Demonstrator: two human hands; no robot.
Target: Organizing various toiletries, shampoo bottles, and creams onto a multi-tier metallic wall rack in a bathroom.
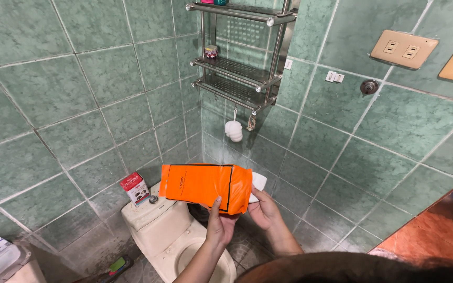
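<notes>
A person is standing in a small bathroom walled in green marbled tile, looking down at both bare hands raised at the centre of the view. The left hand (220, 222) is gripping the lower edge of an orange plastic bag (205, 187), thumb lying on its front and fingers hidden behind; the bag is stretching sideways, flat and slightly tilted, with a thin black line running near its border. The right hand (264, 208) is closing around the bag's right end, where a white piece (258, 182) is sticking out at the bag's 3 o'clock edge; what that piece is cannot be told. Directly below the bag, at 6 o'clock, a cream toilet (170, 237) is sitting with its bowl open, and a small red and white carton (136, 188) is standing on the tank's left corner, just beside the bag's left edge but apart from it. At 12 o'clock, well above the hands, a steel wire shelf rack (239, 78) is hanging in the wall corner, with a white mesh sponge (233, 130) dangling beneath it. At 2 o'clock, a beige double outlet (403, 49) is sitting on the wall. Open air is lying between the bag and the rack, and bare tiled wall is filling the space to the left and right.
</notes>
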